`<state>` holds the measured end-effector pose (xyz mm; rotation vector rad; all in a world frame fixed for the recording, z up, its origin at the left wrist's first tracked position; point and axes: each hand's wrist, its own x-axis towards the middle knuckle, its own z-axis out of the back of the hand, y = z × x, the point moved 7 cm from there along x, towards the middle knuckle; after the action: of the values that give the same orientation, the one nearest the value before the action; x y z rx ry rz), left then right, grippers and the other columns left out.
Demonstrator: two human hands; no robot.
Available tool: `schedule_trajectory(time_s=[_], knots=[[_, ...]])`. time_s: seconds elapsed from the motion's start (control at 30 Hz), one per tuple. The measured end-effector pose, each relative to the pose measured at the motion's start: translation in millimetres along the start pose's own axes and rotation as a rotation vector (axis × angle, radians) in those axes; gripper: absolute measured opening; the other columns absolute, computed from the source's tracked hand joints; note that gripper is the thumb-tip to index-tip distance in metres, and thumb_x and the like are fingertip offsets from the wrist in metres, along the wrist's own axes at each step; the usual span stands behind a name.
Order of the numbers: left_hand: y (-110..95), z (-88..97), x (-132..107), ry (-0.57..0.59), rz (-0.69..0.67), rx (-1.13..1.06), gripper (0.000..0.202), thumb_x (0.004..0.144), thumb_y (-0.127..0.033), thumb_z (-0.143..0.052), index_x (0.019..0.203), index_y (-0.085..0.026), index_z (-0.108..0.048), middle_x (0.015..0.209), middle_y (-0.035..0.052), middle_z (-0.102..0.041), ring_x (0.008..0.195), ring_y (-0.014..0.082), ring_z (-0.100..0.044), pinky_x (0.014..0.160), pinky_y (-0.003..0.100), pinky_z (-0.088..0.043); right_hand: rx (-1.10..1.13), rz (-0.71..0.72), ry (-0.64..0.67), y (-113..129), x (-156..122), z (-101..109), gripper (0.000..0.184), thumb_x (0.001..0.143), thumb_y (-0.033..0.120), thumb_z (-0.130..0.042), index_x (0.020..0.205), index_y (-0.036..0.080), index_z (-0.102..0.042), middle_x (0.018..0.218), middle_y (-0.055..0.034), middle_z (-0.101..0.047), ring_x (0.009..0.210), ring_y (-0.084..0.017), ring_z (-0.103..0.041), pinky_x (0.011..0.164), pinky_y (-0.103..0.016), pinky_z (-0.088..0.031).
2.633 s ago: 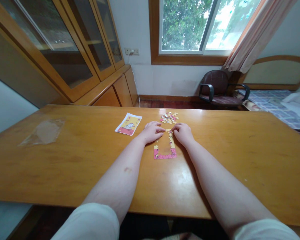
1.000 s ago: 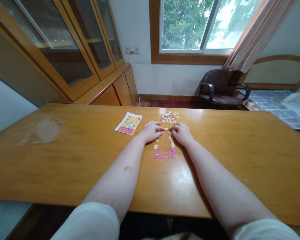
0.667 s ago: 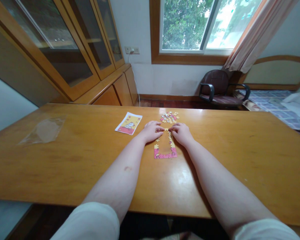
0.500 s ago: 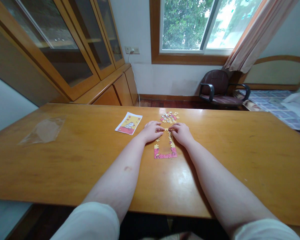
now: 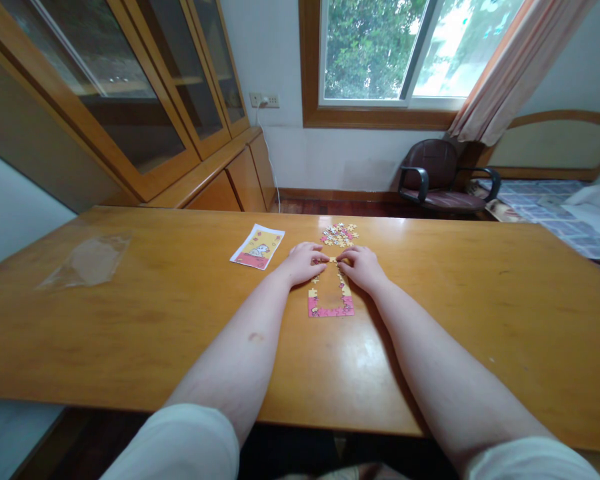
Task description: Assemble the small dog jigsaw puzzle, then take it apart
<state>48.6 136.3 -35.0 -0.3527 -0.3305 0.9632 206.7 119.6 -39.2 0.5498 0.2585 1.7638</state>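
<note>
A jigsaw puzzle border (image 5: 331,312) lies on the table, pink along its near edge and yellow up both sides. At its far end my left hand (image 5: 306,262) rests on the left corner, fingers bent down onto yellow puzzle pieces. Opposite it, my right hand (image 5: 362,268) has its fingertips pressed on the far right part of the border. Between the fingertips of both hands shows a small yellow puzzle piece (image 5: 333,259). My fingers hide the border's far corners. Just beyond my hands is a heap of loose puzzle pieces (image 5: 339,234).
A picture card (image 5: 258,247) with a white cartoon animal lies left of my hands. Farther left on the wooden table (image 5: 190,320) is a clear plastic bag (image 5: 87,261). Past the table stand a glass-doored cabinet (image 5: 215,160), an office chair (image 5: 433,170) and a bed (image 5: 555,207).
My right hand has shifted very slightly left and down at the fingertips. My left hand stays almost in place, and the loose pieces and card have not moved.
</note>
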Motion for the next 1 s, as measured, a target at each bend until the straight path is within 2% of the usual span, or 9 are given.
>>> schedule_trajectory(time_s=[0.27, 0.47, 0.8, 1.0], knots=[[1.5, -1.1, 0.3, 0.004, 0.001, 0.001, 0.031, 0.085, -0.039, -0.058, 0.108, -0.028, -0.074, 0.132, 0.0066, -0.059, 0.127, 0.0264, -0.048, 0.112, 0.045, -0.033, -0.019, -0.004, -0.006, -2.3, 1.2, -1.1, 0.017, 0.084, 0.032, -0.065, 0.096, 0.024, -0.074, 0.105, -0.0056, -0.07, 0.102, -0.023, -0.058, 0.095, -0.037, -0.041], [1.9, -1.3, 0.7, 0.001, -0.006, 0.008, 0.031, 0.085, -0.04, -0.057, 0.108, -0.028, -0.075, 0.131, 0.0069, -0.059, 0.127, 0.027, -0.048, 0.113, 0.045, -0.033, -0.015, 0.003, 0.002, -1.1, 1.0, -1.0, 0.013, 0.084, 0.03, -0.065, 0.09, 0.026, -0.076, 0.104, -0.0047, -0.07, 0.102, -0.023, -0.058, 0.095, -0.038, -0.04], [-0.1, 1.0, 0.7, -0.007, -0.002, -0.013, 0.027, 0.084, -0.037, -0.059, 0.103, -0.028, -0.076, 0.129, 0.0058, -0.061, 0.125, 0.0261, -0.049, 0.113, 0.044, -0.034, -0.028, -0.003, 0.006, -0.3, 0.1, -0.6, 0.016, 0.085, 0.031, -0.064, 0.093, 0.026, -0.077, 0.104, -0.005, -0.07, 0.102, -0.023, -0.057, 0.095, -0.037, -0.039], [-0.1, 0.0, 1.0, -0.012, -0.024, -0.019, 0.028, 0.084, -0.038, -0.059, 0.102, -0.027, -0.076, 0.128, 0.0066, -0.062, 0.124, 0.0258, -0.05, 0.112, 0.043, -0.034, -0.047, -0.016, -0.004, 0.7, -0.3, 1.8, 0.021, 0.085, 0.034, -0.065, 0.102, 0.025, -0.075, 0.107, -0.0066, -0.07, 0.102, -0.024, -0.057, 0.094, -0.038, -0.039]])
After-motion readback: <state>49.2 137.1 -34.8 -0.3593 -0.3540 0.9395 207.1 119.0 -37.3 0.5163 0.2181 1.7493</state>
